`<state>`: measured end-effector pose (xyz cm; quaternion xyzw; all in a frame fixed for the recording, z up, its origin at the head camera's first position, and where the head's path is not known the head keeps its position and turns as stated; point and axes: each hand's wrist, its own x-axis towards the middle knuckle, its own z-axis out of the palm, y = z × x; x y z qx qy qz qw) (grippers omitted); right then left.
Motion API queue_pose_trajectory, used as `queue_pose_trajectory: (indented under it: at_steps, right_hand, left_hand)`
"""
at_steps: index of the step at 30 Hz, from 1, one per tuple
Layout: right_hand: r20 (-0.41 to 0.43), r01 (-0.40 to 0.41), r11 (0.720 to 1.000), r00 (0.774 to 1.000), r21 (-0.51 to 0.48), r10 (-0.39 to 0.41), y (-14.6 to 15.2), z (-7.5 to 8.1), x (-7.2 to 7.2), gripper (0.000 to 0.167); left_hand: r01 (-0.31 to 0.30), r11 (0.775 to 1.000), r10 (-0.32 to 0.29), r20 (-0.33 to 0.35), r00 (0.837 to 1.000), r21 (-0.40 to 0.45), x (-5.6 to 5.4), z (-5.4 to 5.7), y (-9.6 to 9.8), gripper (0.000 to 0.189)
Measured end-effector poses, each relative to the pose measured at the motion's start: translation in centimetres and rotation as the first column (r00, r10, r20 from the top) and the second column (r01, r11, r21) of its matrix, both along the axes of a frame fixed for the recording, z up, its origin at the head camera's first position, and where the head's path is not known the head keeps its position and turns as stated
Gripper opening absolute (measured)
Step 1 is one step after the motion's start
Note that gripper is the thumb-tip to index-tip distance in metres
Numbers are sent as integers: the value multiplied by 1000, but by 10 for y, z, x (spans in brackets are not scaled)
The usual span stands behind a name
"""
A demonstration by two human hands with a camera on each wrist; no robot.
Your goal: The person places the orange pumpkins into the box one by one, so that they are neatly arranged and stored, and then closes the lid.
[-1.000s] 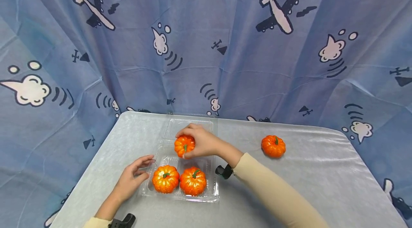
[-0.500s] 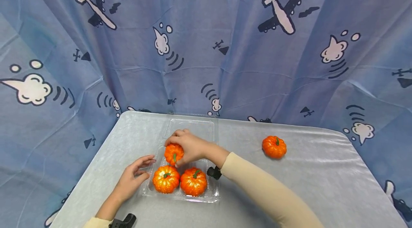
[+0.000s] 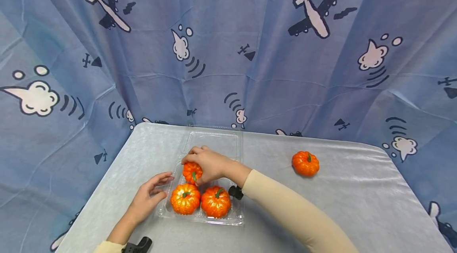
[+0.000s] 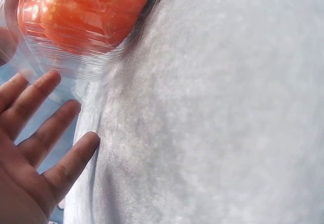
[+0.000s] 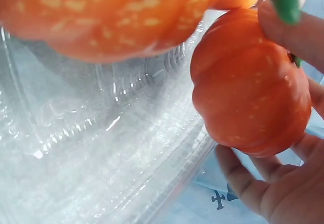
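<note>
At the back left of a clear plastic container (image 3: pixel 225 221), the fingers of the right hand (image 3: pixel 212 164) are curled round a small orange pumpkin (image 3: pixel 191 172), thumb on the near side and the others on the far side. Its green stem tips toward the person; whether its base rests on the plastic I cannot tell. Just beside the container's left edge, the left hand (image 3: pixel 147 196) holds nothing, its fingers spread and relaxed; whether a fingertip touches the rim is unclear.

Nearest to the gripped pumpkin, a glossy yellow-flecked pumpkin (image 3: pixel 185 199) sits at the front left of the container, and a deeper orange pumpkin (image 3: pixel 216 202) sits next to it at the front right, both stem up. The hinged lid (image 3: pixel 213 143) lies folded back, open, toward the far edge. Well apart to the right, a lone pumpkin (image 3: pixel 305 163) sits straight on the desk (image 3: pixel 275 213), which is covered in a pale grey cloth with a soft sheen and creases at the right. Cream sleeves (image 3: pixel 296 211) cover the forearms. Behind, a blue curtain (image 3: pixel 221 54) hangs in folds, printed with dark and white aeroplanes, puffs of cloud and curved black strokes
</note>
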<state>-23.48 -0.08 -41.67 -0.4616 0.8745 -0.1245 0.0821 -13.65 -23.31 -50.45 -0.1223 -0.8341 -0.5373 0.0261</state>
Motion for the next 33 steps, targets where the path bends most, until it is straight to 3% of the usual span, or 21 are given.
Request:
queue_pose_trajectory:
  at_steps: [13,20,24,33]
  right_hand:
    - [51,-14,1000,999,-14,14,1,-3,-3,71]
    - [115,-22,996,993,-87,32,6,-6,-6,56]
    - [143,-17,993,989,-116,33,8,-5,-6,56]
    - [112,-41,991,992,-129,56,7,-5,-9,45]
  left_hand:
    - [-3,1000,3,-8,1000,-2,0,-1,0,52]
    - [-3,1000,3,-15,1000,1,0,-2,0,52]
    - [-1,1000,1,-21,1000,2,0,-2,1,52]
    - [-5,1000,5,-33,999,3,2,2,3,52]
